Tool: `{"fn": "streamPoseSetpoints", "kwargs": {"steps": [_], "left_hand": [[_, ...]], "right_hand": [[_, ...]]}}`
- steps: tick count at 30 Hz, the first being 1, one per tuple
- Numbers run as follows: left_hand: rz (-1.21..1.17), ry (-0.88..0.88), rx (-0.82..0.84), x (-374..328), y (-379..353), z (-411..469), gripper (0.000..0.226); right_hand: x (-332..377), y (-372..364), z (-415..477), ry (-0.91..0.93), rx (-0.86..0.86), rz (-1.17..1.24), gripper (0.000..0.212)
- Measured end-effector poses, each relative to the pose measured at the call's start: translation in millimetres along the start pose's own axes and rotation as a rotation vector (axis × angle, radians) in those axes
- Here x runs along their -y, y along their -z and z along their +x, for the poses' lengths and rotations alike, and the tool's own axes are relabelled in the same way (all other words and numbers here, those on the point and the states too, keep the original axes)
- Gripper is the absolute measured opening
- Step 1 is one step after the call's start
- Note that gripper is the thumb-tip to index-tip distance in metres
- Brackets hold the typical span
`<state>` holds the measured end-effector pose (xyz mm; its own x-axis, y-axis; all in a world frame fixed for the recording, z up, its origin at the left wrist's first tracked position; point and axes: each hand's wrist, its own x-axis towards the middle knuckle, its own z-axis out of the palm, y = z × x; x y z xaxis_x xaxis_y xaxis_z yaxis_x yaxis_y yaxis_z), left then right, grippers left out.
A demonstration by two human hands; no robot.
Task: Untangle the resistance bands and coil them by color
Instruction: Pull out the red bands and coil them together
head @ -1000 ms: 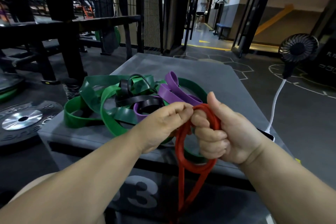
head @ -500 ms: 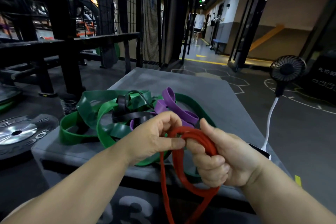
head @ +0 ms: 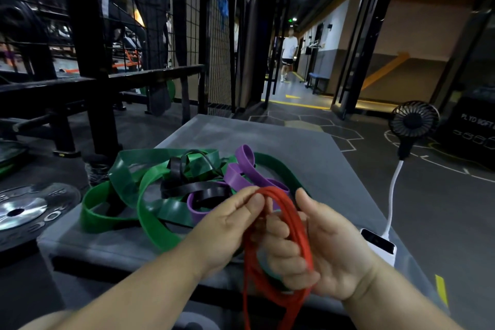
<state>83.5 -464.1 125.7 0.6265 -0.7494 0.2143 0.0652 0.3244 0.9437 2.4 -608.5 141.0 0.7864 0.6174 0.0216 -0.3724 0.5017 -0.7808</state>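
Right thumb has lifted off; thin red rubber resistance band (head: 301,236) now loops round your right hand's (head: 334,257) curled fingers, long axis near-far. Your left hand (head: 227,225) pinches its far end, just left.

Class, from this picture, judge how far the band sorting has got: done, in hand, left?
Done: the red band looks free of the pile. In hand: it loops round the fingers of the right hand while the left hand pinches its top; a tail hangs down. Left: green bands, purple bands and black bands lie tangled on the grey box.
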Motion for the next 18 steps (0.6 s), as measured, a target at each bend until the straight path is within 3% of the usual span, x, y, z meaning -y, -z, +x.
{"fn": "streamPoseSetpoints", "kwargs": {"steps": [5,11,14,16,18], "left_hand": [[-0.113,-0.019,-0.059,-6.2,-11.3,-2.7,0.021],[-0.269,0.02,-0.061,-2.4,-6.4,0.1,0.023],[-0.274,0.053,-0.05,5.8,-10.5,-2.5,0.014],[-0.253,0.092,0.06,14.2,-13.8,-5.2,0.03],[-0.141,0.172,0.147,22.8,-15.2,-8.3,0.029]], "right_hand": [[-18.5,2.5,7.5,0.085,0.063,-0.286,0.038],[4.6,-9.8,-6.5,0.264,0.174,-0.444,0.017],[8.1,-13.1,-4.5,0.394,0.13,-0.399,0.022],[13.2,-14.1,-2.0,0.472,0.101,-0.332,0.028],[20.6,-13.7,-2.7,0.537,0.094,-0.276,0.032]]}}
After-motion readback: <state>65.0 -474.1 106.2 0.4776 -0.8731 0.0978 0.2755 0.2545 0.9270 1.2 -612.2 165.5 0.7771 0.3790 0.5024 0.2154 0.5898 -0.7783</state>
